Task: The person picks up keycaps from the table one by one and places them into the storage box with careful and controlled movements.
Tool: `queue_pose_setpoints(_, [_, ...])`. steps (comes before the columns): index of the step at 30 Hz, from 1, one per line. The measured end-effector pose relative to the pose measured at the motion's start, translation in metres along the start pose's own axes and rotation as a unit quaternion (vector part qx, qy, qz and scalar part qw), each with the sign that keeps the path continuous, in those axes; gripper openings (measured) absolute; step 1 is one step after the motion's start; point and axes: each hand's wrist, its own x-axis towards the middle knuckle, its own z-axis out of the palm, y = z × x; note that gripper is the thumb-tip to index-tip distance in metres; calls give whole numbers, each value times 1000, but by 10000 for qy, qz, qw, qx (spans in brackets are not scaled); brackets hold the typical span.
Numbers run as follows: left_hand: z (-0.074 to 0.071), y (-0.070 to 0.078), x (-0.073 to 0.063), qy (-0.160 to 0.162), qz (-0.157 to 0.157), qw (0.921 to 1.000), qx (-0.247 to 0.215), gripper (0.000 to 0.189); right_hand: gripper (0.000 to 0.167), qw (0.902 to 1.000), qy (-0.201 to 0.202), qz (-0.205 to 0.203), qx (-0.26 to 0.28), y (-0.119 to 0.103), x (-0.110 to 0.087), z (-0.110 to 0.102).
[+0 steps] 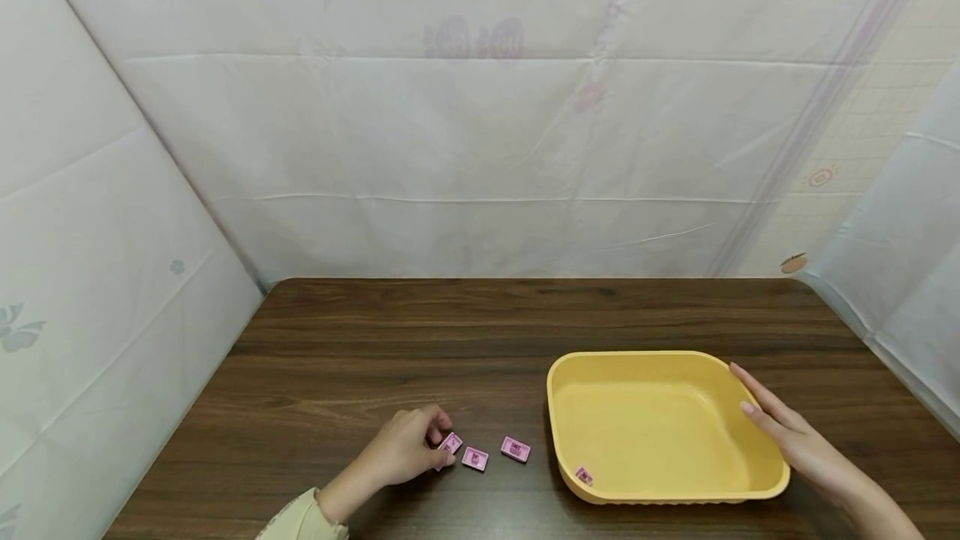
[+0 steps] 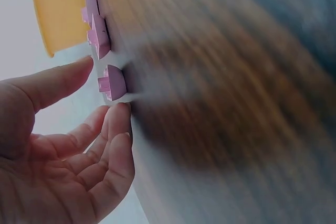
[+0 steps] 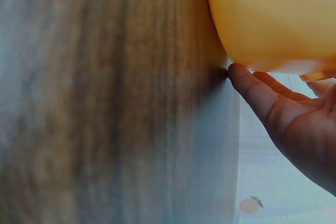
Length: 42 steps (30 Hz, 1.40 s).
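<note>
My left hand (image 1: 405, 444) hovers low over the table with thumb and fingers on either side of a small pink rectangular piece (image 2: 113, 83). A gap shows between the thumb and that piece in the left wrist view; the fingertips are very close to it. Just right of it lie a second pink piece (image 1: 475, 458) and a third pink piece (image 1: 515, 449), both with dark printing. My right hand (image 1: 787, 436) holds the right side of a yellow plastic basin (image 1: 667, 496), thumb over the rim and fingers along the outer wall. Another pink piece (image 1: 584, 476) lies inside the basin's near left corner.
The dark wood-grain table (image 1: 420, 332) carries everything. Pale patterned sheeting (image 1: 480, 132) hangs behind it and along both sides. The basin takes up the table's right part, with a strip of wood between it and the loose pieces.
</note>
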Motion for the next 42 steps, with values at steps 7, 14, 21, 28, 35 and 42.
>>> queue_pose_setpoints(7, [1,1,0,-55,-69,9999,126,31,54,10000,5,-36,-5,0,-1,0])
queue_pose_setpoints(14, [1,2,0,-127,-9,9997,222,30,54,10000,-7,-70,6,0,-1,1])
queue_pose_setpoints(21, [2,1,0,-169,31,9996,225,29,54,10000,-20,-21,4,-1,-1,0])
queue_pose_setpoints(28, [2,-1,1,-187,60,9997,147,28,54,10000,-84,37,31,-2,0,0])
queue_pose_setpoints(35, [3,-4,0,46,186,9994,301,26,54,9999,-77,29,70,-3,0,1])
queue_pose_setpoints(42, [0,1,-1,36,-27,9999,164,26,54,9998,-121,29,146,-3,-1,1])
